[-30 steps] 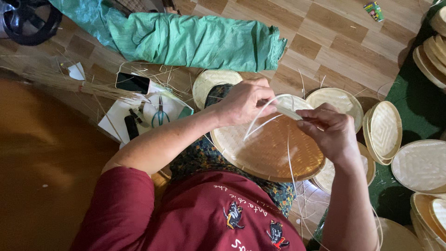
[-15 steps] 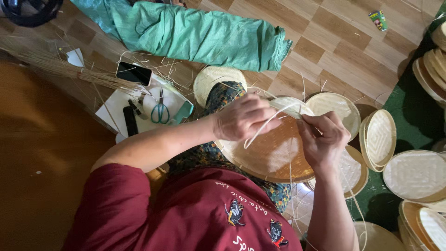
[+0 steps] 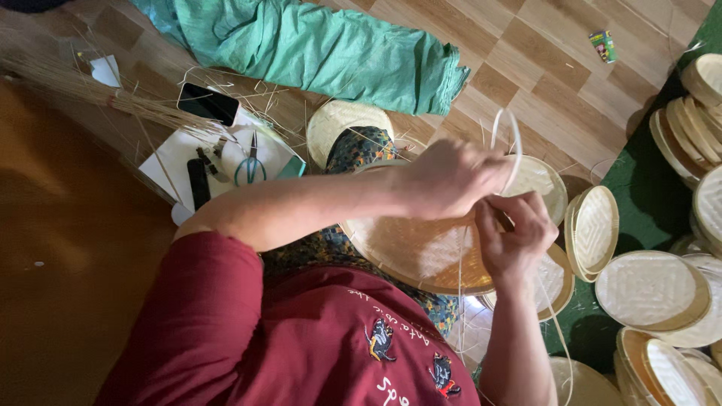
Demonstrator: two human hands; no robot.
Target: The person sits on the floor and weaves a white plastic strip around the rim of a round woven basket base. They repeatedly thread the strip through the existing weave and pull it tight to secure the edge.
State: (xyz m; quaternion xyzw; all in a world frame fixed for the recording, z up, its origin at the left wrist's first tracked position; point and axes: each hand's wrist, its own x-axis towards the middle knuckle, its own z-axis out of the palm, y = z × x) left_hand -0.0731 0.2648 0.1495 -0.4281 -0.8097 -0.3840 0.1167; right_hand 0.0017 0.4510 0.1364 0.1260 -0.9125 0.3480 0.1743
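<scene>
While both hands pinch a thin pale strip (image 3: 511, 143), the left hand (image 3: 451, 180) loops it over the round woven tray (image 3: 421, 252). The right hand (image 3: 515, 237) grips its lower end. Next, I think, comes a tight pull.

Green cloth (image 3: 323, 53) on wood floor (image 3: 541, 53); phone (image 3: 208, 103), scissors (image 3: 250, 162) near straw bundle (image 3: 98, 94)

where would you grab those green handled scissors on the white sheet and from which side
Take the scissors by the green loop handles, the end nearer the person, coming straight down from above. They lie flat on the white sheet with the blades pointing away toward the phone; both hands are busy with the pale strip.
</scene>
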